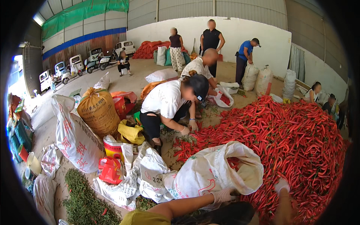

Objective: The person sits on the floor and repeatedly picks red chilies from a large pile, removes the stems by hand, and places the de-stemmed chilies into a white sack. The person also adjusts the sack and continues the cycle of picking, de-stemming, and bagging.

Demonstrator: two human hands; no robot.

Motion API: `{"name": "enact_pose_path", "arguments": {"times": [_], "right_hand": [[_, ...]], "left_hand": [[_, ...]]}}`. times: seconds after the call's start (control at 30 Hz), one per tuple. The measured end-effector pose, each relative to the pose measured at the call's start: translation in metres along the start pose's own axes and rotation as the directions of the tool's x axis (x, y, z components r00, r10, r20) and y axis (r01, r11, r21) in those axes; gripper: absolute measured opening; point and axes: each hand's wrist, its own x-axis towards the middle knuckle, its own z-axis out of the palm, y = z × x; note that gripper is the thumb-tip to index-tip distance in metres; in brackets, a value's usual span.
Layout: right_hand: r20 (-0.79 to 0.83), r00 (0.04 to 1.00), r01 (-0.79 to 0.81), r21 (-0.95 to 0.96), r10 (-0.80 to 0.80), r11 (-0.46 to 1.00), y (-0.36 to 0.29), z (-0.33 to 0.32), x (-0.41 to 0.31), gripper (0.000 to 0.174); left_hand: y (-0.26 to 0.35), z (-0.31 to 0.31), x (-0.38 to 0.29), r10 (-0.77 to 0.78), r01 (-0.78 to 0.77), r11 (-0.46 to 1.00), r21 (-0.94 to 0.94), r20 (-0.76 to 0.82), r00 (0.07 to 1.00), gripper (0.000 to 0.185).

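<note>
A white woven sack [194, 174] with red print lies tilted before me, its mouth turned to the right and some red chili peppers [233, 163] showing inside. My left hand [225, 195], in a pale knit glove, is at the lower edge of the sack's mouth; its fingers are mostly hidden. On the large pile of red chilies [284, 135] rests my right hand [282, 185], also gloved. It is blurred, and whether it holds any peppers is unclear.
A person in a black cap [166, 98] bends over the pile's left edge. Behind, another person [197, 66] handles a white sack of chilies [222, 97]. Full sacks [76, 135] and a yellow-brown sack [98, 112] stand left. Green stems [84, 199] litter the floor.
</note>
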Motion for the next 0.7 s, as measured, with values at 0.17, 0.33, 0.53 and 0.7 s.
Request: {"name": "enact_pose_path", "arguments": {"times": [0.17, 0.33, 0.53, 0.7], "right_hand": [[0.266, 0.961, 0.035, 0.143, -0.073, 0.989, 0.04, 0.15, -0.01, 0.044], [0.113, 0.992, 0.013, 0.379, -0.06, 0.925, 0.053, 0.186, -0.009, 0.036], [-0.106, 0.993, 0.094, 0.48, -0.049, 0.872, 0.06, 0.148, 0.03, 0.042], [-0.116, 0.993, 0.083, 0.682, -0.004, 0.727, 0.025, 0.114, 0.064, 0.045]], "left_hand": [[0.005, 0.018, -0.005, -0.131, 0.129, 0.99, 0.051, 0.041, 0.991, 0.031], [-0.043, 0.048, 0.014, -0.072, 0.056, 0.987, 0.151, 0.096, 0.993, 0.034], [-0.064, 0.074, 0.034, -0.111, 0.091, 0.979, 0.18, 0.101, 0.989, 0.039], [-0.073, 0.084, 0.032, -0.218, 0.203, 0.962, 0.181, 0.069, 0.974, 0.037]]}}
